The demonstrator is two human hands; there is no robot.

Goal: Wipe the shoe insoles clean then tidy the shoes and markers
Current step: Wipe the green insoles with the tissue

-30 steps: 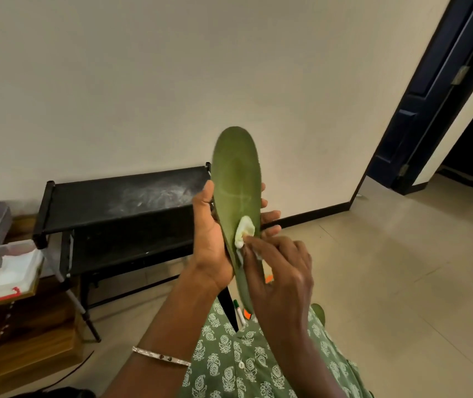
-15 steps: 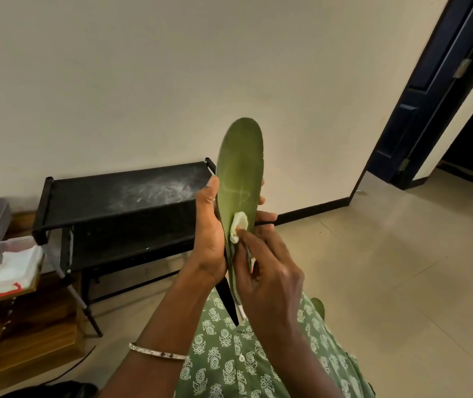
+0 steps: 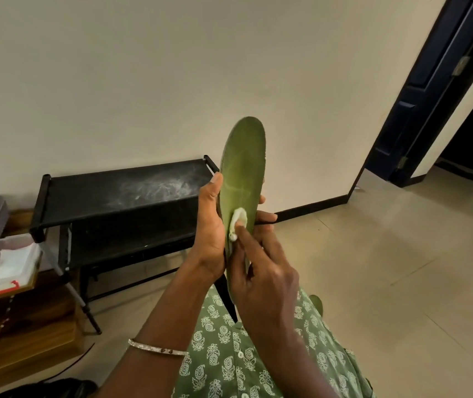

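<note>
Currently the green insole (image 3: 243,168) is held in the air above the person's lap, in front of the black rack (image 3: 114,191). Its long axis is nearly upright. The broad rounded end points up toward the wall and leans slightly right. The lower end is hidden behind the right grip (image 3: 264,271). The flat face is turned toward the camera and shows faint pale curved marks near the middle.

Left grip (image 3: 209,225): closed round the insole at mid-length. The thumb lies along the left edge, and fingertips wrap from behind and show at the right edge. A thin bangle (image 3: 157,347) sits on that forearm.

Right grip: holds a small white wad (image 3: 238,222) against the insole face, just below its middle. Extended fingertips sit on top of the wad and the other fingers are curled. I cannot tell whether the thumb touches the wad.

Surroundings:
- The rack stands against the wall, with whitish scuffing on its top shelf.
- A white tray (image 3: 2,259) holding something white rests on a wooden shelf unit (image 3: 22,320) at the left.
- A green printed garment (image 3: 229,354) covers the lap.
- A small green tip (image 3: 317,303) shows just past the knee; what it is cannot be made out.
- A dark blue door (image 3: 430,90) stands open at the upper right, over a pale tiled floor (image 3: 401,268).
</note>
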